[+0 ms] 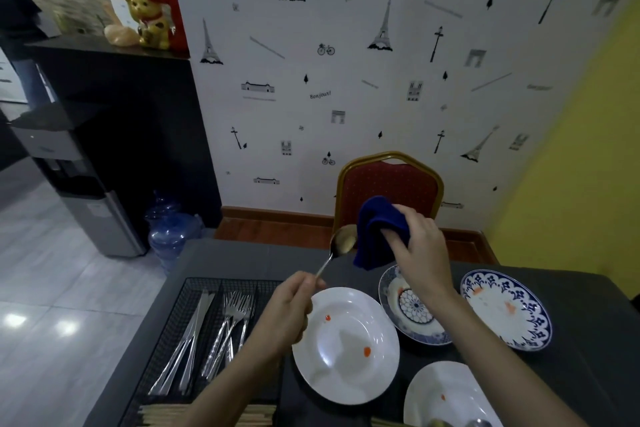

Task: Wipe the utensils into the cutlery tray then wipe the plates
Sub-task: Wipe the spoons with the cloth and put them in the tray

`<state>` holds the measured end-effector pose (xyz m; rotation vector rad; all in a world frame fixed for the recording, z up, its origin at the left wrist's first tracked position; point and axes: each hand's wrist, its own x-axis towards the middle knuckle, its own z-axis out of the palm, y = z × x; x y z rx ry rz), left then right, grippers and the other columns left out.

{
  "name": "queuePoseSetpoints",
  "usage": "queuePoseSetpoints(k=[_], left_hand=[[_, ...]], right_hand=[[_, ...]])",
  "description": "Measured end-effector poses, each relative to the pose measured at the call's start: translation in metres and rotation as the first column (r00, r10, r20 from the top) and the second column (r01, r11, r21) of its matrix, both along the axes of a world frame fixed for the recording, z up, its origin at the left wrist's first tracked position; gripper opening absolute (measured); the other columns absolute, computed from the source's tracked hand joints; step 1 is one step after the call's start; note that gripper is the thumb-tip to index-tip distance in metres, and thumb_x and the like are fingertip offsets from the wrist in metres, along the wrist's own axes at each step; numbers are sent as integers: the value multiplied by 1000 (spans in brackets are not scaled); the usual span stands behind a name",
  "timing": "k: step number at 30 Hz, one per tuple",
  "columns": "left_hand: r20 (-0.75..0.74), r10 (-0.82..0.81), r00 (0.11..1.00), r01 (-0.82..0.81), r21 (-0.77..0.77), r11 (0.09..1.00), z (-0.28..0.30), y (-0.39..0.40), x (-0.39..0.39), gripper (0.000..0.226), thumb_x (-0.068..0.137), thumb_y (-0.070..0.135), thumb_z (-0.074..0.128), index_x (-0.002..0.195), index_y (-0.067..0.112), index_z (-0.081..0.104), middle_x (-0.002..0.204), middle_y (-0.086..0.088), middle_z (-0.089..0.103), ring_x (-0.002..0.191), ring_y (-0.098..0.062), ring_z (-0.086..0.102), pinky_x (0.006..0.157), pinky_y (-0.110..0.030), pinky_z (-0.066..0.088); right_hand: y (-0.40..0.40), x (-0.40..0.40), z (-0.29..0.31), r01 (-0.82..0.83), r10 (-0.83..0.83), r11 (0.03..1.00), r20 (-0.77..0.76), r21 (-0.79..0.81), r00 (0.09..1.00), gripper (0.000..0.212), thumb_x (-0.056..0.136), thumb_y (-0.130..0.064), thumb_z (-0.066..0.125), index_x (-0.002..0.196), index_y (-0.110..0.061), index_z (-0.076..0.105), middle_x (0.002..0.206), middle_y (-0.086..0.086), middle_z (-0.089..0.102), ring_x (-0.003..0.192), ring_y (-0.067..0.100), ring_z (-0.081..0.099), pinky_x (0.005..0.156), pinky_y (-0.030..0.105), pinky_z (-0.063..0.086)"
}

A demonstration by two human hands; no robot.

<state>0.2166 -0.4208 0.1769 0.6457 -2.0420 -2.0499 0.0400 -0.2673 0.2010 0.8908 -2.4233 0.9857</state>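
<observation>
Two hands work above the table: the left hand grips a spoon by its handle, bowl raised beside the blue cloth bunched in the right hand. Below the grip lie stained plates; left of it, the cutlery tray.

On the desk, the cutlery tray lies left, holding knives left of forks. Four plates lie to its right. A chair stands behind the desk.
</observation>
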Motion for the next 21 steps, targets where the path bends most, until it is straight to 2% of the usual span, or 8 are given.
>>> queuePoseSetpoints(k=[2,6,9,11,14,16,19,21], left_hand=[[65,41,997,-41,5,999,-6,-7,-3,35,101,28,42,84,13,69,53,9,34,43,-8,28,42,-22,22],[133,-3,991,5,-20,1000,-8,-5,-8,22,96,11,49,82,5,65,56,0,39,41,-9,33,40,-20,25],[73,-69,995,72,-39,997,2,2,-14,20,97,10,47,81,5,58,58,0,41,45,-11,35,41,-20,26],[39,-114,993,118,-112,987,8,6,-16,20,97,9,47,80,7,57,56,2,42,43,-8,35,42,-19,28],[34,-125,992,129,-231,964,9,7,-11,22,96,10,47,77,11,57,54,6,43,42,-6,37,43,-18,29],[13,-101,995,102,-210,972,9,5,-12,23,97,11,47,76,11,56,53,5,43,42,-7,37,43,-19,29],[5,-95,995,94,-172,981,10,6,-14,22,97,11,47,77,10,56,54,3,42,44,-9,36,43,-22,28],[11,-105,994,105,-189,976,9,6,-12,22,97,10,47,77,9,57,54,2,42,44,-11,36,44,-23,28]], right_hand=[[-1,3,-1,10,-11,1000,-15,-22,1000,37,91,-28,60,126,-19,53,111,-1,63,98,21,54,81,43,46],[-9,21,-6,-13,13,1000,-76,2,997,40,90,-28,58,127,-17,53,116,-1,61,103,20,52,84,36,41],[-16,41,-14,-151,177,975,-154,164,972,49,82,-22,66,129,-19,52,118,-2,60,105,18,51,82,28,36],[-18,47,-21,-217,267,943,-183,253,946,51,80,-22,68,128,-20,51,119,-3,59,105,18,51,80,28,36],[-22,40,-15,-146,178,966,-137,211,974,43,84,-29,59,126,-19,53,114,-3,62,98,18,53,75,30,36],[-26,37,-9,-153,177,969,-116,193,977,42,85,-30,58,125,-17,55,112,-2,63,96,19,53,74,30,36],[-29,40,-12,-252,292,931,-126,264,948,44,83,-24,62,126,-17,53,115,-1,62,100,20,52,78,32,40],[-28,30,-12,-208,234,949,-86,235,968,41,86,-26,58,126,-16,53,113,0,63,98,21,54,79,33,42]])
